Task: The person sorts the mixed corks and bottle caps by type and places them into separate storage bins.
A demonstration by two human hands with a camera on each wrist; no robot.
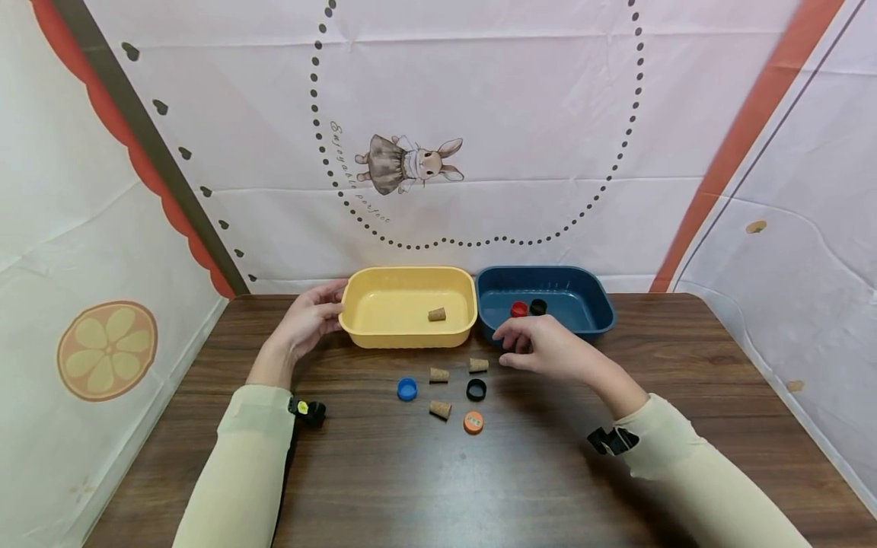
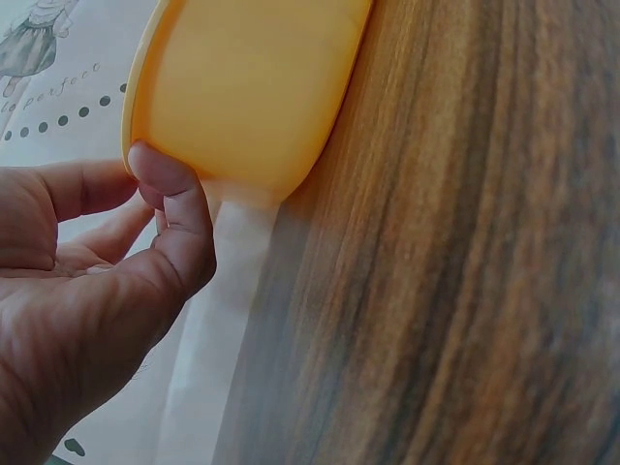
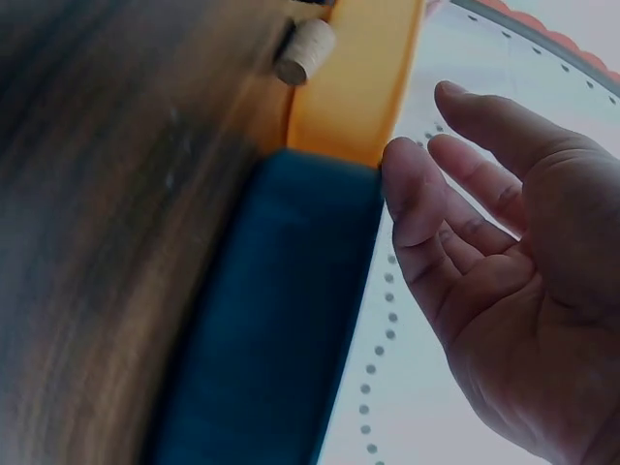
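Note:
My left hand [image 1: 313, 317] pinches the left end of the yellow tray [image 1: 409, 341] between thumb and fingers; the left wrist view shows the thumb [image 2: 163, 172] against its wall. Inside that tray lies one cork stopper [image 1: 436, 314]. My right hand [image 1: 548, 346] hovers over the front left rim of the dark blue tray [image 1: 582, 327], fingers loosely bent with a gap to the thumb and nothing held. A red bottle cap [image 1: 519, 309] and a dark cap [image 1: 538, 307] sit in the blue tray. The nearest loose piece to my right hand is a cork [image 1: 479, 365].
In front of the trays on the wooden table [image 1: 384, 487] lie two more corks [image 1: 439, 375], a blue cap [image 1: 407, 389], a black cap [image 1: 476, 390] and an orange cap [image 1: 473, 422]. A printed cloth [image 1: 534, 114] stands behind the trays, with further cloth at both sides.

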